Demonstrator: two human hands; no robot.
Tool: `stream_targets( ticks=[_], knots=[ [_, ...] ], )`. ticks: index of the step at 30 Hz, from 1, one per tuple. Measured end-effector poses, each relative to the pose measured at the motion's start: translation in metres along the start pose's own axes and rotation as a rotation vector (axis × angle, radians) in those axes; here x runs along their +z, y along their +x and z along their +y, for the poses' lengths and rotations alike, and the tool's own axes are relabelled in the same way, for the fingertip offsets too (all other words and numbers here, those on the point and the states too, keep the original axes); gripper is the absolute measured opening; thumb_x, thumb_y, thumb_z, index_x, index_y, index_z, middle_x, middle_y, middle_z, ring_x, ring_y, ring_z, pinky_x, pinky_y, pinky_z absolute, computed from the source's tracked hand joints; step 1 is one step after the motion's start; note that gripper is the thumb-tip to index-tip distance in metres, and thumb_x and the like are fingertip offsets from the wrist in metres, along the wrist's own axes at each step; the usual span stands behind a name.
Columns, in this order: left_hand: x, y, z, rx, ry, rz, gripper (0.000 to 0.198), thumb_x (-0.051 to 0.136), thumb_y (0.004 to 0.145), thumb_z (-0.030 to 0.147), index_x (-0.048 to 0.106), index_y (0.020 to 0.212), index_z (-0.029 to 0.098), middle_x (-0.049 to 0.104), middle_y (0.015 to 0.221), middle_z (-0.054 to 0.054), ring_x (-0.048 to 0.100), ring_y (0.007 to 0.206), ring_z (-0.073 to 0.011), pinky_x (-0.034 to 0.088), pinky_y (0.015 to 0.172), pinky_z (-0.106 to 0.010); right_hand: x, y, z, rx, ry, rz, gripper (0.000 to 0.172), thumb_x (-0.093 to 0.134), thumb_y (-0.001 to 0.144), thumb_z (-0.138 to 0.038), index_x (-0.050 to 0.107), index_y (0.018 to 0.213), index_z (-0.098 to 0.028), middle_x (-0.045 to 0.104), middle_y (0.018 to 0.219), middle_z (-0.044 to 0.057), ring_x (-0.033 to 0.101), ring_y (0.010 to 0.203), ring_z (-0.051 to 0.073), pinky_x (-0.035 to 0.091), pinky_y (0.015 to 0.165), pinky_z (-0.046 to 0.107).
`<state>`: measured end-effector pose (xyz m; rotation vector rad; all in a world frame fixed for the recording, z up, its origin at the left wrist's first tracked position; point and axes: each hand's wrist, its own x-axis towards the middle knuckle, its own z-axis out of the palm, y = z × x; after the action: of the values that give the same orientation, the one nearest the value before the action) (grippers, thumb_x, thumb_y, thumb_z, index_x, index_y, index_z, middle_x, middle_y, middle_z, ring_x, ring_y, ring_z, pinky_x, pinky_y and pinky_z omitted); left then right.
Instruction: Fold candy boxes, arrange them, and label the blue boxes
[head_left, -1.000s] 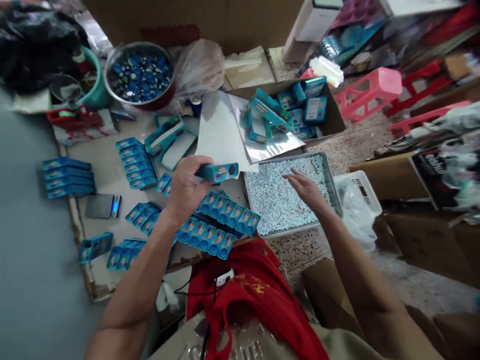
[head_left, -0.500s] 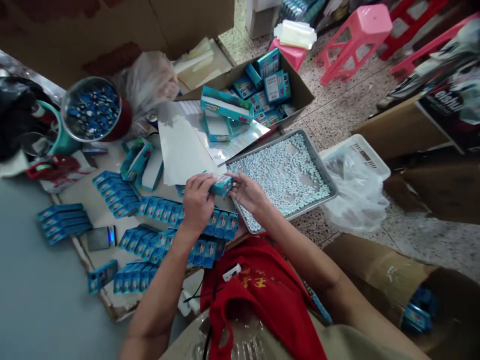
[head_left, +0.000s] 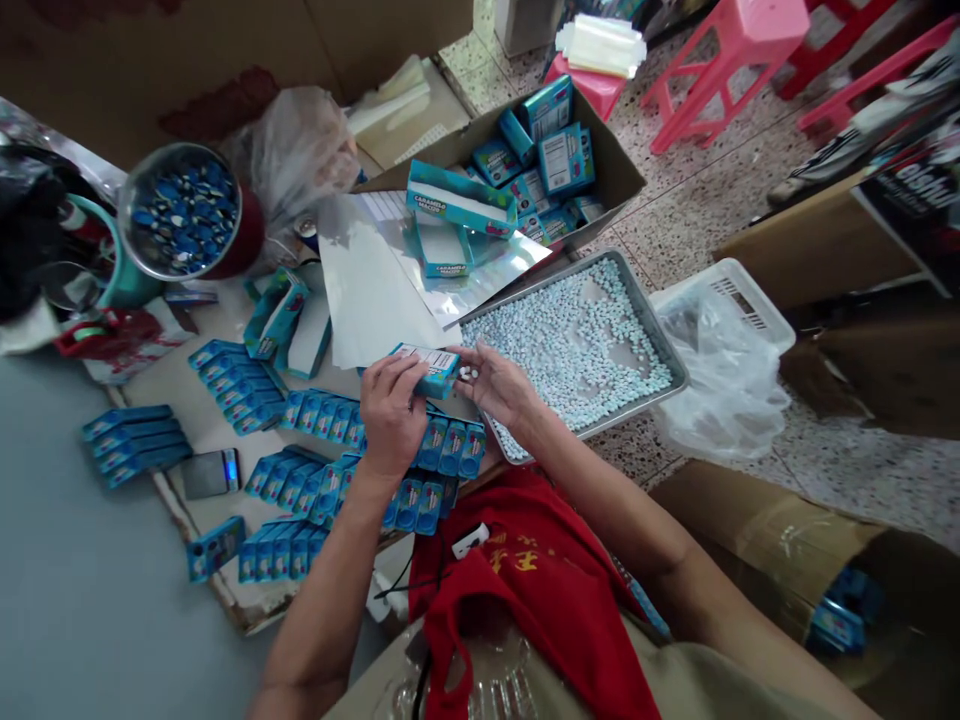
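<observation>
Since a second ago our right hand (head_left: 501, 388) has come off the tray (head_left: 660, 325) and is now meeting our left hand (head_left: 391, 408) by the tray's near left corner. We are gripping a small blue box (head_left: 429, 366) in the left hand, fingers curled tight around it, its open end turned to the right. We are pinching a few white sweets (head_left: 469, 374) between the right thumb and fingertips, just at that open end; whether they are touching the box we cannot tell.

Under the hands, rows of blue boxes (head_left: 450, 450) are lying side by side on a worn board (head_left: 187, 420), with a small scale (head_left: 210, 472) further left. Silver sheets (head_left: 367, 300) are lying just behind the hands. The tray is carrying a spread of pale sweets (head_left: 570, 340) and is sitting beside the board on a speckled floor (head_left: 712, 210).

A cardboard carton (head_left: 626, 175) of blue packets is standing behind the tray. A metal bowl (head_left: 251, 240) of blue pieces is sitting far left, a white basket (head_left: 739, 290) with a plastic bag is standing to the right, and a pink stool (head_left: 720, 50) is standing beyond.
</observation>
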<state>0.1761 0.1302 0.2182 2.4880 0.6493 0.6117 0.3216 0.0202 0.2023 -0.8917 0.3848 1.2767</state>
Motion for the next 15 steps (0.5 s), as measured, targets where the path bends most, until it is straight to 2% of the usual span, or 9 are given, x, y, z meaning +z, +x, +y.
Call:
stream_targets(
  ticks=[3,5,7,9,11,13,15],
  knots=[
    [0.001,-0.002,-0.007,-0.117,-0.089,0.036,0.03,0.066,0.085,0.012,0.07,0.109,0.028,0.078,0.119,-0.004,0.068,0.121,-0.0276,0.053,0.111,-0.051,0.002,0.003,0.001,0.024,-0.011,-0.011,0.03,0.06,0.102,-0.039,0.077,0.093,-0.016,0.076,0.092,0.009,0.067,0.08,0.016,0.062,0.079,0.025],
    [0.001,-0.005,-0.012,-0.2,-0.193,0.057,0.027,0.068,0.085,0.016,0.069,0.109,0.027,0.077,0.118,-0.005,0.07,0.119,-0.0265,0.053,0.111,-0.048,0.004,0.002,0.003,0.037,-0.019,0.002,0.021,0.059,0.099,-0.027,0.077,0.092,-0.017,0.077,0.091,0.007,0.068,0.081,0.015,0.062,0.082,0.024],
    [0.001,-0.01,-0.018,-0.283,-0.335,0.08,0.027,0.072,0.085,0.022,0.069,0.111,0.025,0.077,0.119,-0.006,0.071,0.12,-0.0261,0.053,0.111,-0.046,0.005,0.001,0.004,0.029,-0.055,0.01,0.017,0.061,0.09,-0.012,0.077,0.093,-0.017,0.078,0.091,0.005,0.07,0.085,0.014,0.063,0.087,0.025],
    [0.0,-0.016,-0.026,-0.38,-0.479,0.121,0.03,0.077,0.083,0.027,0.067,0.112,0.024,0.076,0.119,-0.007,0.071,0.118,-0.026,0.055,0.109,-0.045,0.007,-0.002,0.006,0.01,-0.122,0.018,0.026,0.062,0.079,-0.001,0.076,0.093,-0.018,0.079,0.092,0.004,0.073,0.091,0.015,0.063,0.092,0.027],
    [-0.004,-0.023,-0.036,-0.483,-0.569,0.174,0.037,0.081,0.081,0.032,0.064,0.112,0.024,0.076,0.116,-0.006,0.073,0.112,-0.0252,0.058,0.104,-0.043,0.011,-0.006,0.009,-0.007,-0.195,0.03,0.031,0.063,0.073,0.001,0.076,0.092,-0.019,0.079,0.093,0.004,0.075,0.096,0.017,0.064,0.094,0.029],
    [-0.015,-0.032,-0.045,-0.56,-0.583,0.221,0.041,0.083,0.079,0.034,0.061,0.113,0.024,0.075,0.112,-0.005,0.074,0.106,-0.0238,0.06,0.098,-0.04,0.021,-0.011,0.013,-0.013,-0.284,0.013,0.026,0.067,0.074,-0.003,0.077,0.091,-0.019,0.08,0.095,0.006,0.075,0.093,0.017,0.064,0.086,0.028],
    [-0.032,-0.045,-0.054,-0.594,-0.548,0.247,0.041,0.082,0.08,0.034,0.06,0.114,0.025,0.074,0.112,-0.004,0.074,0.105,-0.0231,0.061,0.097,-0.039,0.037,-0.015,0.02,-0.017,-0.396,-0.063,0.019,0.072,0.077,-0.011,0.078,0.093,-0.019,0.08,0.096,0.007,0.072,0.082,0.015,0.061,0.072,0.025]
  ],
)
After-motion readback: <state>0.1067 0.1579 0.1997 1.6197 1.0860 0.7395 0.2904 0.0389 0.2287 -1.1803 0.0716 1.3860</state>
